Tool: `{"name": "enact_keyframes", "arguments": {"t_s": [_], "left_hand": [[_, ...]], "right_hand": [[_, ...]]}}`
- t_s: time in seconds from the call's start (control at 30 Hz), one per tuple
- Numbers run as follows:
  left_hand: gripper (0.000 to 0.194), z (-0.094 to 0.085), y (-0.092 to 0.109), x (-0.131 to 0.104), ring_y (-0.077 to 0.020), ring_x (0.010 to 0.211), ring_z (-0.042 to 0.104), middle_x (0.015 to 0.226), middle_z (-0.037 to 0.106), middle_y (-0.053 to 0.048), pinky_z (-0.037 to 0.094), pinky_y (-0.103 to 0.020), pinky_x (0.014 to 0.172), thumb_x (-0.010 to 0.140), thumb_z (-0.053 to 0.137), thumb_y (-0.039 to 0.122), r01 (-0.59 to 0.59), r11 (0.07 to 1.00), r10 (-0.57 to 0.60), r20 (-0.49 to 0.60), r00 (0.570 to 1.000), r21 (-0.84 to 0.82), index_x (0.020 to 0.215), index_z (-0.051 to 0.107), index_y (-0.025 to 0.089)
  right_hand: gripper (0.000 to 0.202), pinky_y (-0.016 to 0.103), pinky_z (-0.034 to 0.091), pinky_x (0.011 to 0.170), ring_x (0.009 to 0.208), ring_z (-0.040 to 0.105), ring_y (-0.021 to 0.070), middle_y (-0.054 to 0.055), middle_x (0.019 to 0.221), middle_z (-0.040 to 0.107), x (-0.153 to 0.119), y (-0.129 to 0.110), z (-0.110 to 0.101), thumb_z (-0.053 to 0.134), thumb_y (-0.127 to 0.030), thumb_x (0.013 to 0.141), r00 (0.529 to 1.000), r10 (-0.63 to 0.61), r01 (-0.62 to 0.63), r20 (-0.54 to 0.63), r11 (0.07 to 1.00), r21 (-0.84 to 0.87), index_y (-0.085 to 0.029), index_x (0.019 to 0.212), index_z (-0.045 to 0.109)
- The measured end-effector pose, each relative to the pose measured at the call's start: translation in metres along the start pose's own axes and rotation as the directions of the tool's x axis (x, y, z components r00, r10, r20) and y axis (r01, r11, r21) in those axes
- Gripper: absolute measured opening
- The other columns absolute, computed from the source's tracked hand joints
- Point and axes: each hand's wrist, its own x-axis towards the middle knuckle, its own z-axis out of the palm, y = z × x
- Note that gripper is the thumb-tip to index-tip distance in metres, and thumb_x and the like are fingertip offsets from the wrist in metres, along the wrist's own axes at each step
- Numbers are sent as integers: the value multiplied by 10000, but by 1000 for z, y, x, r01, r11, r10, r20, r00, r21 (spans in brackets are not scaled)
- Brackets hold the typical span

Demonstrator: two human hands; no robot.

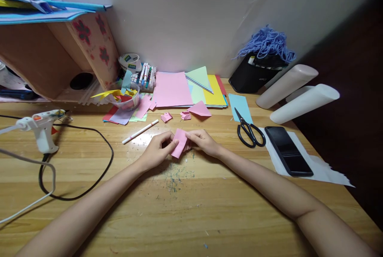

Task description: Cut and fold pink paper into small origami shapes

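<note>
Near the middle of the table I hold a small pink paper rectangle (179,144) between both hands. My left hand (158,148) pinches its left side, thumb on the front. The fingers of my right hand (203,141) grip the upper right edge; some fingertips are hidden behind the paper. Just beyond lie two small folded pink paper pieces, one on the left (166,117) and one on the right (186,116), beside a pink paper triangle (200,108). A white marker (140,131) rests to the left of my left hand.
Black-handled scissors (249,131) lie right of my hands, near a phone (287,151) on white paper. A glue gun (42,131) with looping cables stands left. Behind are stacked coloured sheets (173,89), a clear bowl (124,97) of scraps, and white paper rolls (305,103).
</note>
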Motion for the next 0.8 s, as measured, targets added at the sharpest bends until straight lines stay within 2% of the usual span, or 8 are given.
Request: {"name": "enact_keyframes", "arguments": {"t_s": [0.13, 0.33, 0.5, 0.6, 0.8], "left_hand": [[292, 0, 2, -1, -108, 636, 433, 682, 486, 19, 329, -213, 578, 848, 464, 405, -7, 1000, 7, 1, 1000, -17, 706, 479, 149], [277, 1, 2, -1, -102, 615, 436, 670, 495, 25, 326, -211, 564, 845, 464, 389, -7, 1000, 7, 3, 1000, -18, 706, 479, 151], [290, 2, 1, 1, -97, 586, 409, 625, 460, 30, 314, -210, 547, 833, 474, 382, -12, 999, 13, -10, 1000, 41, 661, 467, 149], [283, 2, -1, 1, -98, 585, 407, 626, 457, 26, 314, -210, 541, 834, 475, 378, -19, 997, 20, -16, 1000, 69, 670, 471, 148], [271, 2, -6, 2, -94, 583, 406, 634, 466, 28, 309, -208, 540, 842, 473, 369, -19, 995, 20, -13, 1000, 95, 683, 473, 149]], "right_hand": [[321, 205, 415, 524, 555, 547, 101, 14, 621, 613, -1, 5, 0, 613, -425, 754, 1000, -17, 18, 2, 995, -103, -114, 675, 611], [394, 209, 423, 516, 510, 534, 94, 32, 575, 617, 0, 4, -2, 506, -427, 826, 999, -32, 35, 23, 994, -104, -113, 611, 610], [326, 215, 437, 537, 535, 557, 103, 44, 620, 651, 0, 3, -3, 567, -399, 779, 998, -16, 22, 63, 994, -111, -106, 652, 632], [280, 216, 437, 528, 541, 570, 112, 46, 631, 659, -1, 2, -2, 619, -371, 729, 1000, -3, 6, 25, 991, -135, -100, 662, 635], [263, 203, 411, 490, 509, 559, 106, 49, 609, 654, -4, 5, 0, 592, -336, 746, 999, -6, -1, -37, 982, -188, -99, 641, 636]]}}
